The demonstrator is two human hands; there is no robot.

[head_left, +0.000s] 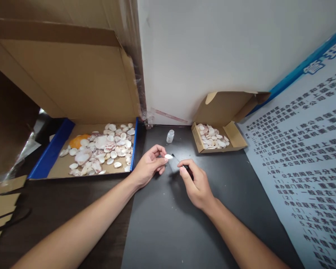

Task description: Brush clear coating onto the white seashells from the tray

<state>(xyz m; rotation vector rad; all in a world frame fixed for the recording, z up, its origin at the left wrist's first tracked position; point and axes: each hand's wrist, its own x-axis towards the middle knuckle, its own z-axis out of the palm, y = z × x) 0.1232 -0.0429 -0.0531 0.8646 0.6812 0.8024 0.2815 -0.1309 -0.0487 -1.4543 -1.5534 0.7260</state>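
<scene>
My left hand pinches a small white seashell between thumb and fingertips, above the dark grey mat. Facing it, my right hand grips a thin brush whose dark tip points at the shell. Whether the tip touches the shell or stops just short, I cannot tell. Below the brush lies a small pale, see-through patch that is too blurred to name. Just beyond both hands a small clear bottle with a whitish label stands upright.
To the left, an open blue-edged cardboard box holds many loose shells. A smaller open cardboard box with shells stands at the back right. A white panel rises behind, and a printed board slants along the right.
</scene>
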